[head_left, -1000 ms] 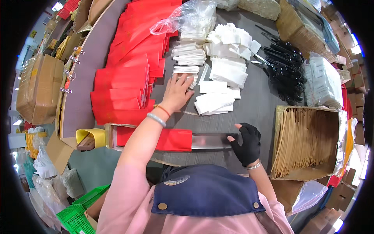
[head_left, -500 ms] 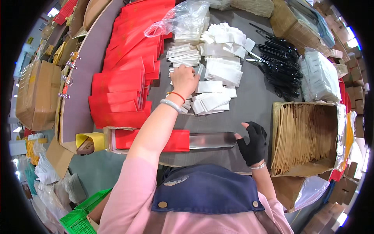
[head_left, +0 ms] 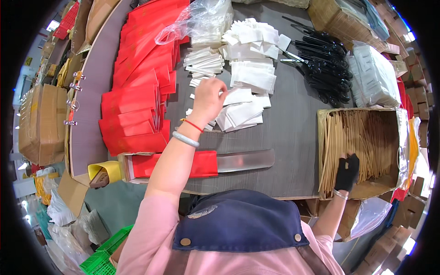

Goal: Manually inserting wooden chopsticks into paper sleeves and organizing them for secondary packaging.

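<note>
My left hand (head_left: 210, 97) is above the near part of the white paper packets (head_left: 240, 112), its fingers curled in. Whatever is between its fingertips is hidden or too small to name. My right hand (head_left: 347, 173), in a black fingerless glove, reaches into an open cardboard box (head_left: 323, 114) of thin wooden sticks (head_left: 353, 137). Its bent fingertips touch the sticks; I cannot make out what they grip. Below my left forearm, a red paper sleeve (head_left: 205, 163) lies around a shiny metal chute (head_left: 247, 159), whose bare end points right.
Overlapping red sleeves (head_left: 133, 110) line the table's left side. Narrow white packets (head_left: 204, 62) and a clear plastic bag (head_left: 206, 20) are further back. Black plastic spoons (head_left: 325, 68) and a wrapped white stack (head_left: 376, 82) stand right. A yellow roll (head_left: 104, 172) sits at the left edge.
My right hand has moved right, from beside the metal chute into the box of sticks. My left hand has drawn slightly nearer, off the narrow white packets. The whole view has shifted a little.
</note>
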